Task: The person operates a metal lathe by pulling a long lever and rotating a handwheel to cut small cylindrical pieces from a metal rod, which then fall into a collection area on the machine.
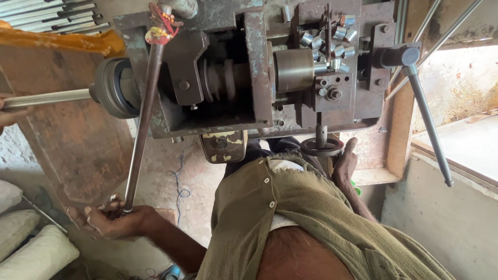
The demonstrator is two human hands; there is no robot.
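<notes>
- Two hands were at the machine: your left hand (111, 218) was wrapped shut around the lower end of the long steel lever (142, 119), fingers curled over the bar.
- Your right hand (345, 163) lay against the small black handwheel (321, 148) under the machine's front, thumb raised beside it; whether the fingers gripped the rim or only rested there could not be told.
- The lever ran up from your left hand to the top of the grey-green machine body (254, 67), where a red and yellow tassel (162, 26) was tied round it.
- That bar looked rigid, smooth and fairly heavy; taken at its far end, as you had it, it probably gave the most leverage, though bare metal could slip in a loose grip.
- The handwheel looked small and stiff, best turned by its rim with the fingertips.
- Beyond the lever, a bright round steel rod (49, 97) entered the machine's left side through a dark pulley (114, 87); another person's fingers touched its far end at the frame's edge.
- A second long handle (428, 122) hung free on the right.
- Short shiny cut metal pieces (332, 39) sat piled near the tool block.
- White sacks (31, 249) lay on the floor at lower left.
</notes>
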